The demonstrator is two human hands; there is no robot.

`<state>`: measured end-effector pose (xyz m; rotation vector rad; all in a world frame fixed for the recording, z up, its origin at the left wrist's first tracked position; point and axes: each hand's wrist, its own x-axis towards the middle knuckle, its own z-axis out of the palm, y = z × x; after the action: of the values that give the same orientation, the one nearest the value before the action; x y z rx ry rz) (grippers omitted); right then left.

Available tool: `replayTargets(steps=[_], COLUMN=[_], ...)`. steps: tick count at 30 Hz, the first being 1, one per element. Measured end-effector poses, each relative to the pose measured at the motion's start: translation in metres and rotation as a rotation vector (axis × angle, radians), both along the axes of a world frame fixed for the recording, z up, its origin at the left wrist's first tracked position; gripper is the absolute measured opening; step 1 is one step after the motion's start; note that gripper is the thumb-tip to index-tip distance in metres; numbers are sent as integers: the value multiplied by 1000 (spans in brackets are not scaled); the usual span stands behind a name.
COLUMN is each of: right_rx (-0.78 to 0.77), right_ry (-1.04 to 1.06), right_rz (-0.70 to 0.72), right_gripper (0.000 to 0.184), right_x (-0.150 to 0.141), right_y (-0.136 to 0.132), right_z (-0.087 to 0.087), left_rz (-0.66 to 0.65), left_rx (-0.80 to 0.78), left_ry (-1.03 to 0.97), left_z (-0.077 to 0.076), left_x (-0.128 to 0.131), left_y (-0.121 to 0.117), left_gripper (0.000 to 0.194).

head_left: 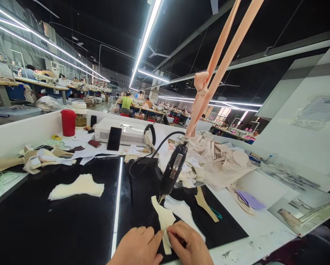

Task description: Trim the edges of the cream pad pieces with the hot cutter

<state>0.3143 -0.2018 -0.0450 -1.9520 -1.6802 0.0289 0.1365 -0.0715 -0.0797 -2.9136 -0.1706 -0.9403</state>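
Observation:
Both my hands rest at the near edge of a black mat (71, 228). My left hand (137, 246) and my right hand (188, 244) pinch a narrow cream fabric piece (165, 221) that lies flat between them, fingers closed on its edges. Just beyond the piece a black hand tool (173, 171) hangs tip-down from a peach strap (217, 62), its tip close to the fabric's far end. A white fabric piece (183, 211) lies next to it on the right.
A cream foam piece (78, 187) lies on the mat at left. A heap of beige fabric cuttings (217, 162) sits at right, a white box unit (126, 134), a phone (114, 138) and a red jug (68, 122) behind. Other people work at distant tables.

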Motion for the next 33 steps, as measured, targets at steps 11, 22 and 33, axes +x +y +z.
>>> replayTargets(steps=[11,22,33], right_rx=[15,141,294], right_ry=[140,366,876], right_rz=[-56,-201,-334], right_gripper=[24,25,41], right_x=[-4,-11,19], right_y=[0,3,46], right_z=[-2,2,22], left_rz=[19,34,23], left_rx=[13,33,64], left_ry=[-7,34,-44], left_z=[0,1,-14], left_x=[-1,2,14], left_y=[-1,-5,0], left_gripper=[45,24,10])
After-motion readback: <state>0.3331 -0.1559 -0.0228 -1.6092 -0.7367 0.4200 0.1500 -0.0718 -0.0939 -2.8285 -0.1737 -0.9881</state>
